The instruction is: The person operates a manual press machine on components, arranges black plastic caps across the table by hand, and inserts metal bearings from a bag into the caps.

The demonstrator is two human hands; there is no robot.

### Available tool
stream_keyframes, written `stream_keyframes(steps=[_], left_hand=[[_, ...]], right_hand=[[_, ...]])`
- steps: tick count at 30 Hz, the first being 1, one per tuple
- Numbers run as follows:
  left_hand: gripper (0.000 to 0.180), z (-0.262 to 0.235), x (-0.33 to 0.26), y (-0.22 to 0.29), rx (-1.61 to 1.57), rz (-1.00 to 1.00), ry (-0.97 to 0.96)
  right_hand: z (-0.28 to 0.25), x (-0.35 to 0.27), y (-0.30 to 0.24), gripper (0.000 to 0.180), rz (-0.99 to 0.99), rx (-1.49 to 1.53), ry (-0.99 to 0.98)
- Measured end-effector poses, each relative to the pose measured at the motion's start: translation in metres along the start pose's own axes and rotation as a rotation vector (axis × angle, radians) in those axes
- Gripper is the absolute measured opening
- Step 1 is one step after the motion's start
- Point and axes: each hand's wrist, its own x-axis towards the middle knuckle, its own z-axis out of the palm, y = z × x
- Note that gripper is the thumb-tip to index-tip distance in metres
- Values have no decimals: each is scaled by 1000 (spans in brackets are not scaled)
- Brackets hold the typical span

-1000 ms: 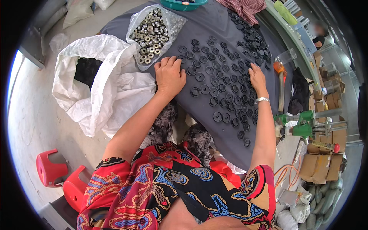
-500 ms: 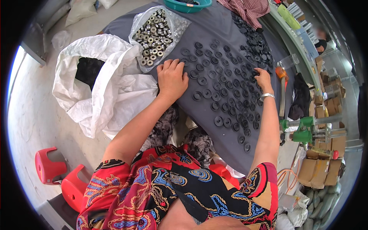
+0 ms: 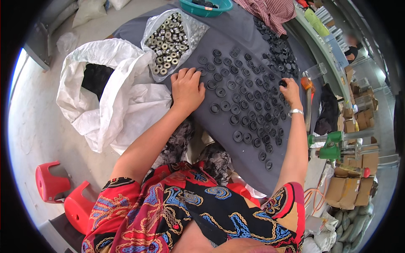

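Evidently the black rings lie flat, spaced in rows on the grey cloth, so each can be reached singly, while a looser heap of them lies along the cloth's far right edge. Beside the rows, a clear bag of metal rings lies open. The left hand rests palm down on the cloth, fingers spread, gripping nothing, its fingertips just beside the nearest rings. The right hand pinches 1 black ring at the rows' right edge.
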Motion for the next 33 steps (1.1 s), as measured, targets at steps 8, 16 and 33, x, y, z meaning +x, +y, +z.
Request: stream_keyframes(steps=[8,16,33], left_hand=[[36,-6,-4,-6,36,-5,-5],[34,0,-3,-2,29,14,10],[35,3,-2,-4,60,25,-16]], right_hand=[[-139,-101,-182,46,-545,178,403],[-105,-84,-96,49,-83,464,426],[-6,-112,42,38,308,118,-51]])
